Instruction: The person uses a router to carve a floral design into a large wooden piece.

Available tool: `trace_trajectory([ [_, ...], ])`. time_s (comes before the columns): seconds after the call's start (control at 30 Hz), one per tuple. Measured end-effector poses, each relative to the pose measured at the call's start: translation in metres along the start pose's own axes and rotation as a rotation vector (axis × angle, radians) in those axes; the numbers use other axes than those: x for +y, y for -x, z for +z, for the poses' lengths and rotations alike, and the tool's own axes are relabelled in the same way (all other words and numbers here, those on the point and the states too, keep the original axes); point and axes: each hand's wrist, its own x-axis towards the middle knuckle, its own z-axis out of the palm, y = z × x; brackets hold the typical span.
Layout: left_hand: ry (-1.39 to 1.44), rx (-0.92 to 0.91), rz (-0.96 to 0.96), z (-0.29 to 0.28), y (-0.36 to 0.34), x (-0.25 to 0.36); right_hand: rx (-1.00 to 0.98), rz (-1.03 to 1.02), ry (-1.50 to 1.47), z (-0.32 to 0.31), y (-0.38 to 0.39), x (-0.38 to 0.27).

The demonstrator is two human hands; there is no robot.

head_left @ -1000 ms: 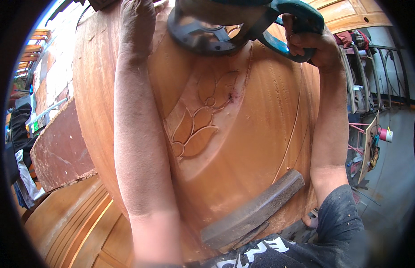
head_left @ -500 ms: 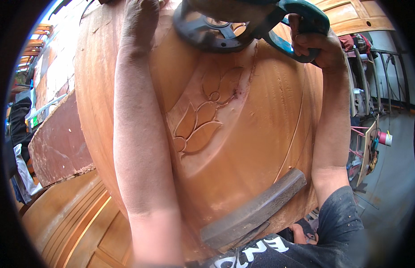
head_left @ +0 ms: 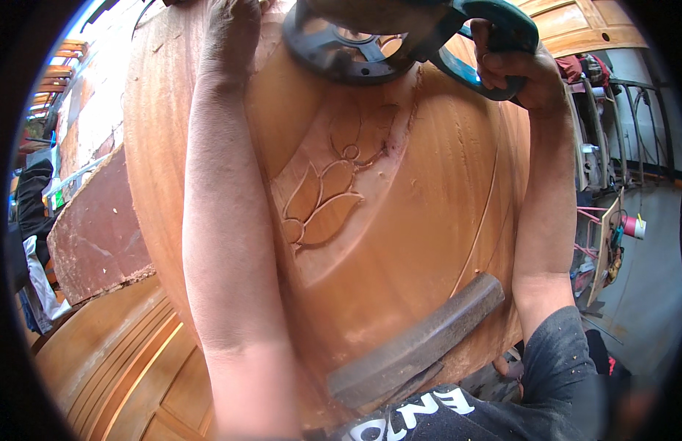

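A cluttered workshop is being observed around a broad orange-brown wooden panel [head_left: 399,242], with a metal rack [head_left: 611,132] standing to the right and a rough-edged red-brown board [head_left: 102,220] lying to the left. At the panel's far side, between the two hands and partly cut off by the view's upper edge, a power tool [head_left: 399,18] is being held. Its visible length is being presented crosswise, from the round dark base [head_left: 348,75] out to a smooth teal loop handle [head_left: 495,11] on the right. The nearer hand is being judged the right hand [head_left: 532,77], whose fingers are being kept curled around that loop. The left hand [head_left: 234,26] is being placed just beside the base, apart from it; its fingertips are being cropped, so their state cannot be told. Nearer the body, a carved flower [head_left: 330,217] with raised, rounded petals is being displayed in a paler, recessed patch. A dark, smooth-faced bar [head_left: 421,342] is being supported by the panel's near edge, close to a dusty black sleeve [head_left: 560,353].
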Motion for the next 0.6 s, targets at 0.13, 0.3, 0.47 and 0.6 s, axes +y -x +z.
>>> trace_trajectory([
  [0.13, 0.016, 0.036, -0.011, 0.01, 0.006, 0.01, -0.007, 0.032, -0.21, 0.011, -0.002, -0.008],
  [0.3, -0.044, 0.003, -0.1, 0.003, 0.003, 0.012, -0.042, 0.064, -0.188, -0.003, 0.0, -0.002],
  [0.47, -0.059, -0.012, -0.086, -0.003, 0.005, 0.007, -0.006, -0.009, -0.019, 0.002, 0.0, -0.001],
  [0.6, -0.042, -0.022, -0.057, -0.005, 0.002, 0.003, -0.048, 0.019, -0.038, -0.012, 0.001, 0.007],
])
